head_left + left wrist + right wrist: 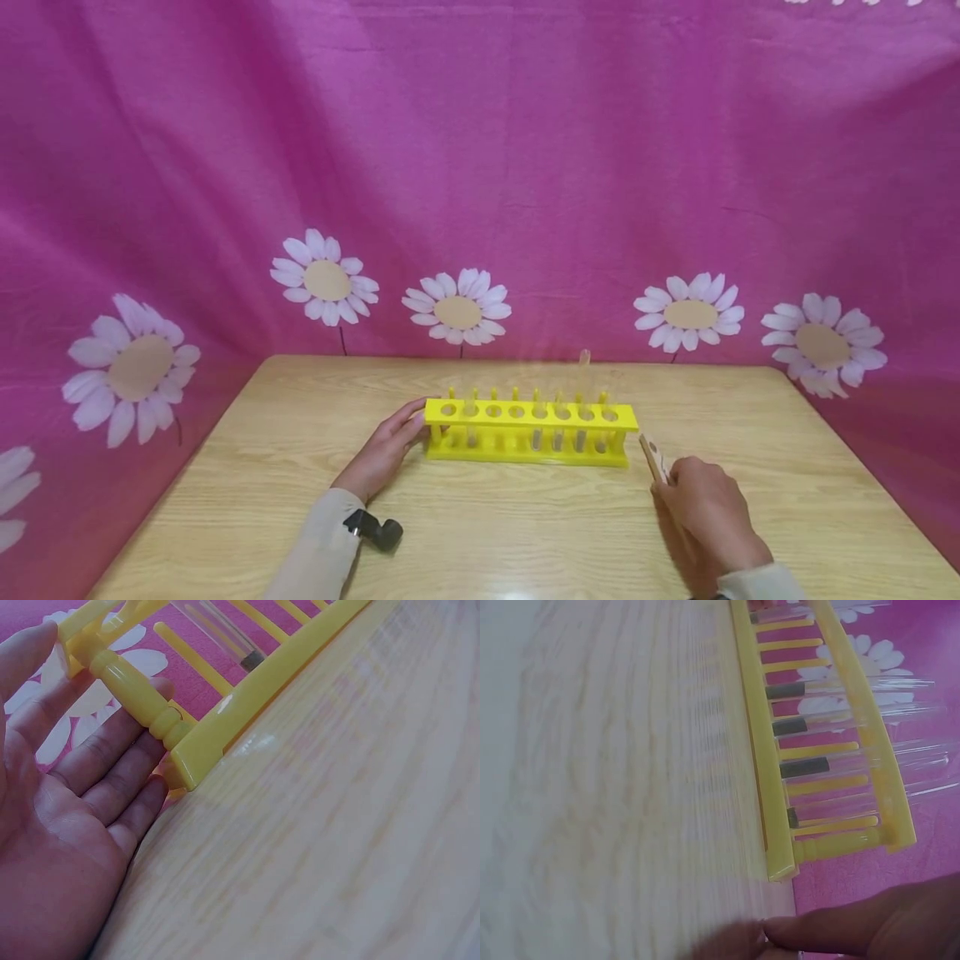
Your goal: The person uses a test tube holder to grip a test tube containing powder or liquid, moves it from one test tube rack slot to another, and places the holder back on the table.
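A yellow test tube rack (pixel 528 457) stands on the table with several clear test tubes (pixel 558 437), most of them towards its right half. Dark grey matter (pixel 804 766) fills the bottoms of some tubes. One tube (pixel 585 358) sticks up higher than the others at the back. My left hand (pixel 386 450) touches the rack's left end, its fingers (pixel 112 754) stretched out behind the turned end post (pixel 131 686). Right of the rack, my right hand (pixel 708 504) grips a flat wooden test tube holder (pixel 656 460) that points towards the rack's right end. In the right wrist view, mainly the thumb (pixel 855 924) shows.
The pale wooden table (pixel 510 525) reaches back to a magenta cloth (pixel 525 167) printed with white daisies, which also hangs at both sides. A black wrist device (pixel 373 530) sits on the left sleeve (pixel 318 542).
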Available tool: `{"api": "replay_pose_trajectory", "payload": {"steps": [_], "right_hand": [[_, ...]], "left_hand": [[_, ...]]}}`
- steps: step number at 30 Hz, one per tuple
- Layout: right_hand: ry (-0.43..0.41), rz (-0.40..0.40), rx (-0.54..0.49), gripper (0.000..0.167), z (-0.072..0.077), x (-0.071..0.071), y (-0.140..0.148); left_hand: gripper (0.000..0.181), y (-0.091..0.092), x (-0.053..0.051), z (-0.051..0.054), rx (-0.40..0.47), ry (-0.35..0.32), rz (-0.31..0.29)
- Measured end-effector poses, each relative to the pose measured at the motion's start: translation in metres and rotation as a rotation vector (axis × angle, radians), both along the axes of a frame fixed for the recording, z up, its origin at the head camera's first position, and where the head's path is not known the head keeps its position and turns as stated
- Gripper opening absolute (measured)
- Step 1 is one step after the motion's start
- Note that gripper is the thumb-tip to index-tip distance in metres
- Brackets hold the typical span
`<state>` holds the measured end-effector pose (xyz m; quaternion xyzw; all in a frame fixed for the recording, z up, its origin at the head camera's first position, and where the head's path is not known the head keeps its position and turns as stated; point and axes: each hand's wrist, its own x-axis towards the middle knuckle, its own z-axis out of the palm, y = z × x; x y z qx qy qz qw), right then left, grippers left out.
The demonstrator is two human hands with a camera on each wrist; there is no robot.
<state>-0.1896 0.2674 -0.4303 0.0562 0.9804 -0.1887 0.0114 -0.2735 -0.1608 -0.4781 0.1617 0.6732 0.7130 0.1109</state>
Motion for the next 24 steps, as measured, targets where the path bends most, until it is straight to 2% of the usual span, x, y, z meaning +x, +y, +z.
{"api": "replay_pose_trajectory", "payload": {"steps": [9, 14, 21, 24], "right_hand": [[-0.014, 0.012, 0.007, 0.029, -0.0038, 0.0031, 0.0025], [-0.003, 0.027, 0.007, 0.025, -0.0056, 0.0055, 0.0042], [0.06, 0.093, 0.018, 0.021, -0.0043, 0.0031, 0.0071], [0.045, 0.089, 0.012, 0.022, -0.0037, 0.0027, 0.0065]], "left_hand": [[0.056, 0.0038, -0.002, -0.002, -0.013, 0.001, -0.004], [0.055, 0.0052, -0.0006, -0.0036, -0.034, -0.015, 0.0], [0.056, 0.0064, 0.0, 0.0005, -0.037, -0.013, 0.015], [0.057, 0.0053, -0.0005, 0.0, -0.032, -0.013, 0.02]]}}
